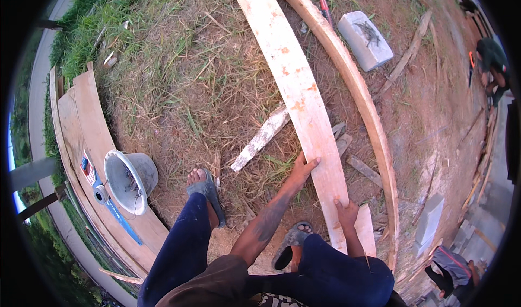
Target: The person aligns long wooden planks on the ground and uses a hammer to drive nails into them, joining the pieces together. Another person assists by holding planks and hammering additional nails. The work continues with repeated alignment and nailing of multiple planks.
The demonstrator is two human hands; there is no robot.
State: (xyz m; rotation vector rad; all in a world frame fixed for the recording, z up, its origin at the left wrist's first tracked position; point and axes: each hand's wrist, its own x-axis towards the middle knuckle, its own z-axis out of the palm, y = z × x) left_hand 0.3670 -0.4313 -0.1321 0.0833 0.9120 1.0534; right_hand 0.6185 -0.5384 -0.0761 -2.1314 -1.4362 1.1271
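Note:
A long pale wooden plank (297, 90) with orange-brown stains runs from the far edge down to my knees. My left hand (304, 170) is closed round its left edge, thumb on the upper face and fingers mostly hidden underneath. Nearer to me, my right hand (346, 212) grips the right edge, its thumb also on top. Under the plank lies a piece of wood with flaking white bark or paint (263, 136). To the right, a thicker wooden beam (374, 128) lies alongside, apart from both hands. A short pale board (367, 228) sits beside my right wrist.
Far right of the plank are a red-handled hammer (322, 3) and a pale block (364, 46) with nails on it. At left, a bucket (144, 174) stands by wide boards (81, 112) holding tools. Two other people (493, 63) are at the right.

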